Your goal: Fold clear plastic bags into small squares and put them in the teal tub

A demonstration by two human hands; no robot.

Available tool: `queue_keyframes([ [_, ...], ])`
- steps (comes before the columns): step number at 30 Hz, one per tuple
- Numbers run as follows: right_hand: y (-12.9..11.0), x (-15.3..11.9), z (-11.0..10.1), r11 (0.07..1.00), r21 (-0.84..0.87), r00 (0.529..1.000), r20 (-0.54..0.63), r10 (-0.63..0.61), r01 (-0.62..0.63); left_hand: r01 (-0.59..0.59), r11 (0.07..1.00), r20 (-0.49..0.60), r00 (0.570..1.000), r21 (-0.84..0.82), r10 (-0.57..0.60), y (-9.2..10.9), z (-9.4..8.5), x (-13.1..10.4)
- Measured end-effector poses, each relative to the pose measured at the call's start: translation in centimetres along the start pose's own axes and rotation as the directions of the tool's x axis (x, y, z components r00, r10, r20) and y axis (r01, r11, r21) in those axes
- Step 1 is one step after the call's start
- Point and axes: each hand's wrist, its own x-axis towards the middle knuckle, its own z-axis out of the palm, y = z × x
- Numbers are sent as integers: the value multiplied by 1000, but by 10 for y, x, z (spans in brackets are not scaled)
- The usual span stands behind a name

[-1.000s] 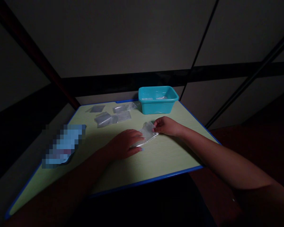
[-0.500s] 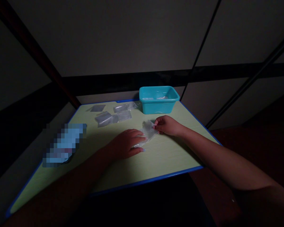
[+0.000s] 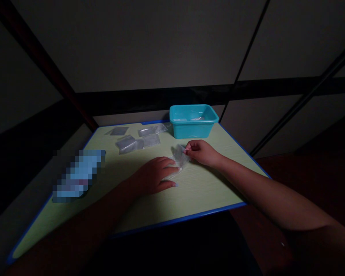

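Note:
A clear plastic bag lies crumpled on the pale tabletop between my two hands. My left hand rests flat over its near-left end, fingers spread and pressing it to the surface. Pinched between thumb and fingertips of my right hand is the bag's right edge, slightly raised. Beyond the hands stands a turquoise plastic basket, with some clear or whitish pieces inside that are too dim to make out.
Several more clear plastic bags lie flat at the back left of the table, which has a blue rim. A blurred-out blue object is at the left edge. Wall panels rise directly behind the table.
My right hand has drawn the bag's pinched edge slightly to the left, folding that end over. My left hand has shifted very slightly right and remains on the bag.

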Motion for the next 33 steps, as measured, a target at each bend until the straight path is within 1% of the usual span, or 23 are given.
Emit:
queue_keyframes([
  [5, -2, -2, 4, 999, 23, 999, 5, -45, 44, -29, 999, -2, 1000, 21, 29, -1, 2, -1],
  [10, -2, -4, 7, 998, 39, 999, 32, -43, 41, -29, 999, 9, 1000, 46, 28, 1, 0, 0],
  [12, 0, -4, 7, 999, 2, 998, 36, -47, 47, -21, 999, 13, 1000, 38, 20, 2, 0, 0],
  [16, 5, -3, 4, 987, -140, 997, -6, -77, 76, 30, 1000, -39, 999, 1, -30, 4, 2, -2],
  [17, 5, -3, 3, 981, -178, 996, -17, -84, 79, 36, 999, -38, 999, 0, -36, 6, 3, -2],
  [18, 5, -4, 3, 974, -213, 996, -23, -90, 83, 39, 999, -17, 999, 3, -39, 8, 4, -3],
  [20, 3, -4, 2, 959, -267, 994, -26, -105, 94, 48, 999, 73, 996, 18, -49, 13, 4, -4],
  [23, 1, -6, 3, 945, -299, 989, -27, -147, 132, 104, 994, 215, 970, 39, -110, 21, 2, -5],
  [26, 0, -8, 7, 944, -277, 980, -34, -195, 178, 151, 988, 277, 948, 45, -157, 25, 0, -5],
  [28, 0, -10, 10, 947, -252, 978, -13, -209, 199, 155, 987, 271, 949, 42, -160, 25, 1, -6],
  [30, 1, -12, 12, 940, -279, 980, 29, -195, 195, 143, 989, 236, 961, 32, -147, 23, 2, -7],
  [31, 1, -13, 13, 931, -317, 983, 47, -176, 181, 137, 990, 208, 968, 26, -139, 22, 2, -7],
  [33, 0, -15, 14, 897, -415, 989, 77, -128, 149, 133, 991, 116, 984, 6, -132, 19, 1, -7],
])
